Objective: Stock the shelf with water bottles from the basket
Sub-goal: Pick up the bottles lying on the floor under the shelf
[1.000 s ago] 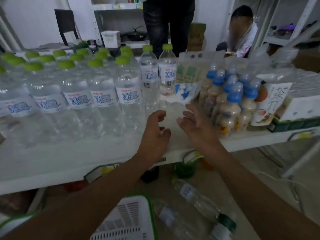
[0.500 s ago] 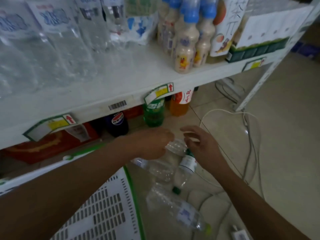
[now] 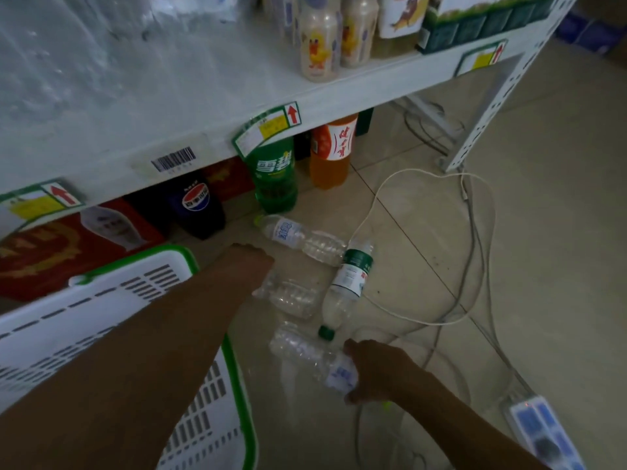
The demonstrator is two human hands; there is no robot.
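Several water bottles lie on the tiled floor below the white shelf (image 3: 210, 130). My left hand (image 3: 251, 262) is closed over the end of a clear bottle (image 3: 291, 296) lying in the middle. My right hand (image 3: 376, 371) grips the neck end of the nearest clear bottle (image 3: 305, 354). A blue-labelled bottle (image 3: 298, 237) lies further back, and a green-labelled bottle (image 3: 346, 286) lies cap toward me between them. The white basket with green rim (image 3: 142, 286) stands at lower left, partly behind my left forearm.
Packed water bottles (image 3: 51, 56) and small duck-printed drink bottles (image 3: 319, 42) fill the shelf top. Under it stand a green soda bottle (image 3: 274, 174), an orange one (image 3: 330, 154) and a dark cola bottle (image 3: 196, 205). White cables (image 3: 441, 184) and a power strip (image 3: 539, 425) lie right.
The view dropped from the shelf top to the floor. Both hands came down from the shelf; the left closed on the middle bottle and the right moved nearer and gripped the closest bottle.
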